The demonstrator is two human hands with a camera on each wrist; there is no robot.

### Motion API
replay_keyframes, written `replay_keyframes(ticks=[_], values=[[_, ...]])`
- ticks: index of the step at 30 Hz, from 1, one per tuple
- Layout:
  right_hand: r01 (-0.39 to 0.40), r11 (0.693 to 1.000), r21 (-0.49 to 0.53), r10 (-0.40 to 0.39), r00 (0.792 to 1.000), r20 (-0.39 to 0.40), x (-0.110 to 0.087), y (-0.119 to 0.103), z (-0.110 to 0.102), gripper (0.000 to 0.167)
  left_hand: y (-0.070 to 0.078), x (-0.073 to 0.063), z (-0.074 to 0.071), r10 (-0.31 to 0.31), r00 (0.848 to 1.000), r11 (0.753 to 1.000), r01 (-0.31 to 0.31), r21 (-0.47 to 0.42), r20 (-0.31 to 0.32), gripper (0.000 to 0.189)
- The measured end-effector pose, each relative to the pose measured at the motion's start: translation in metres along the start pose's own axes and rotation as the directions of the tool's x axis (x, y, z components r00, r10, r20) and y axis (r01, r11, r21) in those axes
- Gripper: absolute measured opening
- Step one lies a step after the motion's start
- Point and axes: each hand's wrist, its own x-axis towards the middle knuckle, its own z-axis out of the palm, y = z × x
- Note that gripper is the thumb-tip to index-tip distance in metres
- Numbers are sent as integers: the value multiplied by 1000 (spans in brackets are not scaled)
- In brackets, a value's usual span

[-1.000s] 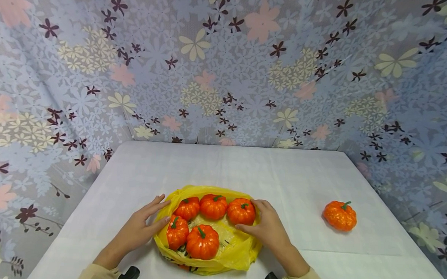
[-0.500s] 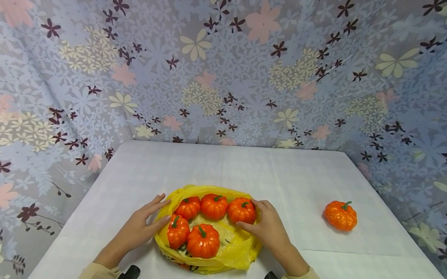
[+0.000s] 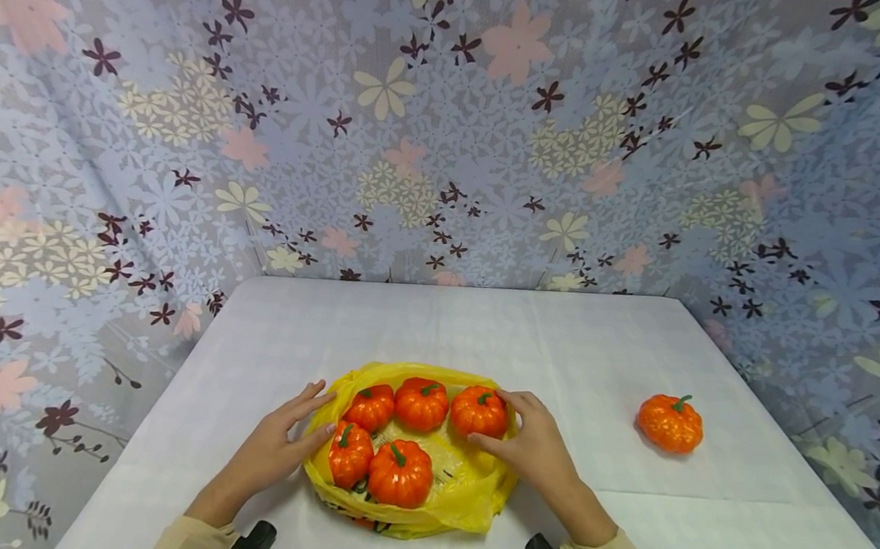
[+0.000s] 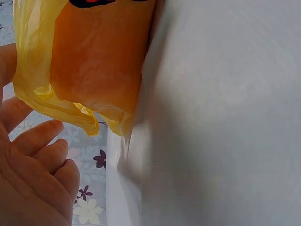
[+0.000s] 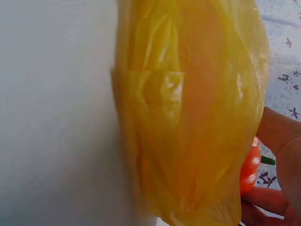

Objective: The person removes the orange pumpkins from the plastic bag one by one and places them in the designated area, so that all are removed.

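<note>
A floral curtain (image 3: pixel 434 144) hangs beyond a white-covered table (image 3: pixel 561 335). On the table's near side, left of centre, sits an open yellow plastic bag (image 3: pixel 468 511) — thin, limp and probably slippery, best held by its rim. The left hand (image 3: pixel 278 441) rests against its left rim, fingers apart; the right hand (image 3: pixel 532 441) clasps the bag's rightmost pumpkin (image 3: pixel 479 409) between thumb and fingers. Four more pumpkins (image 3: pixel 400 477) lie left of it inside; a loose pumpkin (image 3: pixel 670 426) sits well apart, right. Glossy, likely light and firm, they should be taken by their ribbed sides — not the green stems (image 3: pixel 398 454).
</note>
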Motion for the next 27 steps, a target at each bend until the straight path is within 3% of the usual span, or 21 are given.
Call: replay_keyframes(ticks=[15,27], values=[[33,991,132,-34,999,3,0,4,-17,75,0,0,1,20,1000,1000,-20,-4,-8,57],[54,936,349,-55,998,-9,0,5,-39,64,3,0,0,0,1000,1000,0,0,-3,58]])
